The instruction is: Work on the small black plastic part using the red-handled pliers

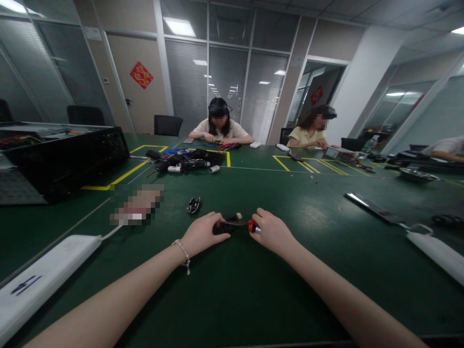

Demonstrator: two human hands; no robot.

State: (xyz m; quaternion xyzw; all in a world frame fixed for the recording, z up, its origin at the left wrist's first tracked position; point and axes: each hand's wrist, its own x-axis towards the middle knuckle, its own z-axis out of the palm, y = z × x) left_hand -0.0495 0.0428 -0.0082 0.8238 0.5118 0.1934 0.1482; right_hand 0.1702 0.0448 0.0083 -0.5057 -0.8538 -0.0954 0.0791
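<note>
In the middle of the head view, my left hand is closed round a small black part just above the green table. Facing it, my right hand grips a red-handled tool. A thin dark shaft or blade seems to run from the red handle to the black part; its exact shape is blurred. A small pale piece lies just behind the black part. Beyond my left hand sits another small black part with light edges.
White power strips lie at both sides, with a phone at the right. A black computer case stands at the left. Behind are piled cables and two seated people.
</note>
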